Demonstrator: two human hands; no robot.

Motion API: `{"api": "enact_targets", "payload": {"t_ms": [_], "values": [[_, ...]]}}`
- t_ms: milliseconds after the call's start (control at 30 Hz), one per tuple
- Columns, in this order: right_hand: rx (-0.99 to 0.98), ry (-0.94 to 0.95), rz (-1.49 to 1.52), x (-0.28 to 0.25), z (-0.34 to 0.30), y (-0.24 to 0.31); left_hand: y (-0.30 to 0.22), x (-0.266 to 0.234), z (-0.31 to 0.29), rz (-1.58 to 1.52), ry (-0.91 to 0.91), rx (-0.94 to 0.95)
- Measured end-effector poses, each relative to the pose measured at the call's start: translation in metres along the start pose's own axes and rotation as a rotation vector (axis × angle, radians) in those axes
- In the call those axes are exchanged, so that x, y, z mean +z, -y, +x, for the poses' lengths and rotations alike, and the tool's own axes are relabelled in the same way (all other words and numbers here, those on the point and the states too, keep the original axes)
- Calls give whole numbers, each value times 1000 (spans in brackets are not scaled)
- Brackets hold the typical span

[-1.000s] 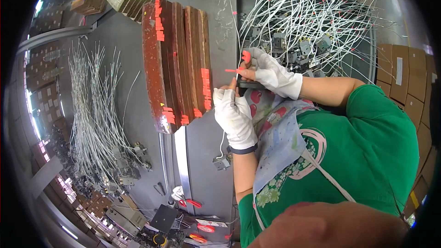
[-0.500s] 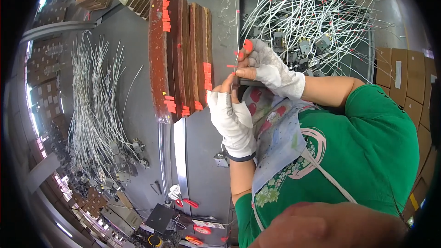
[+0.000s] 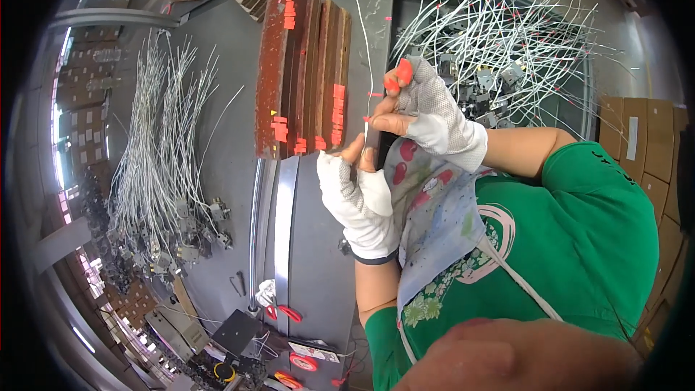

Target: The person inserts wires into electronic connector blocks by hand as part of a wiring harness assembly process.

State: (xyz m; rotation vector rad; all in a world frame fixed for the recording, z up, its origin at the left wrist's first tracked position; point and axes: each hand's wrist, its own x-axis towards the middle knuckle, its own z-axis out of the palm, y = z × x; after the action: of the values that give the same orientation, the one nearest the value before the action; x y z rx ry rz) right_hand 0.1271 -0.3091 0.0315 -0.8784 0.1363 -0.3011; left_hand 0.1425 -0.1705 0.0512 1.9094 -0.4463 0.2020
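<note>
A thin white wire (image 3: 367, 43) runs down from the far edge into my hands. My left hand (image 3: 358, 199), in a white fingerless glove, is closed, pinching the wire between thumb and fingertips. Just above it, my right hand (image 3: 434, 105) wears a similar glove; its thumb and forefinger are closed on the wire at a small red tape piece (image 3: 366, 119). More red tape (image 3: 404, 71) sits on the right hand's other fingers. The lower end of the wire is hidden by my left hand.
Brown blocks (image 3: 289, 80) bearing red tape strips stand left of my hands. Wired grey parts fill a bin (image 3: 590, 94) at far right. Another wire bundle (image 3: 159, 145) lies left. Red-handled scissors (image 3: 289, 313) and a tape roll (image 3: 302, 362) lie near the lower edge.
The view has shifted, so the blocks and bundle appear farther right and higher. Relative to the blocks, both hands have moved left and nearer, still pinching the wire.
</note>
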Motion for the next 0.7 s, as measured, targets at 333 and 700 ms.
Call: {"api": "enact_targets", "payload": {"t_ms": [333,700], "values": [[-24,73,-67,10,3,14,-15,-3,1,-5,-51,112],[-213,93,94,-2,19,29,-32,9,27,-247,249,-89]]}}
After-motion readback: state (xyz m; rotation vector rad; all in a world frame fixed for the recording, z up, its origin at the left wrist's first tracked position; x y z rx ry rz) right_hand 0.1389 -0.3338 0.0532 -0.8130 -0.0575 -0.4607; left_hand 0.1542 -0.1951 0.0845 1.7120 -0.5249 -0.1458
